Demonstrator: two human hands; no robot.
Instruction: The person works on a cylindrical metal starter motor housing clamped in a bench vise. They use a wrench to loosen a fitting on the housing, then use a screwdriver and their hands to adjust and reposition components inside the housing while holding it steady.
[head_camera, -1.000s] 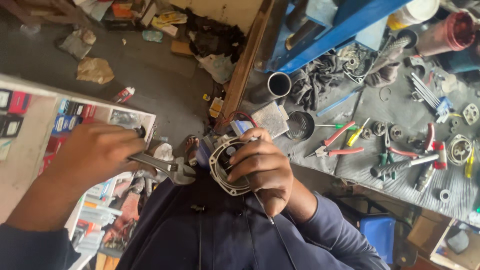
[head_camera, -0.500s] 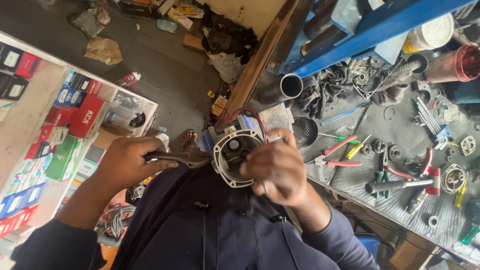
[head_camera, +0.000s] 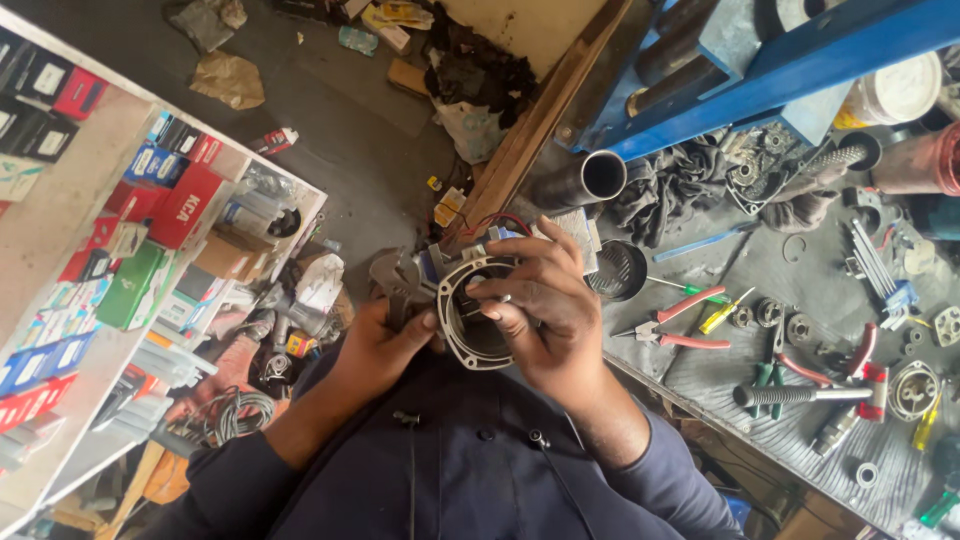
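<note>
While the right hand (head_camera: 545, 310) curls over a round grey metal housing (head_camera: 470, 315) held just above the person's chest, its fingers reach into and around the open ring, closed enough to grip the rim. Beside it the left hand (head_camera: 385, 345) is wrapped shut around the handle of an adjustable wrench (head_camera: 395, 275), whose head lies against the left side of the housing next to a small blue-and-white part with red wires (head_camera: 500, 222) running from it. As far as the view shows, the work seems to be in the middle: the housing is off the bench and open, with nothing visibly seated inside its bore, and the wrench is at a fitting on its edge, though I cannot tell whether that fitting is loose or tight. Pliers with red handles (head_camera: 665, 320), screwdrivers and bearings lie untouched on the grey workbench (head_camera: 720, 370) to the right, well apart from both hands
</note>
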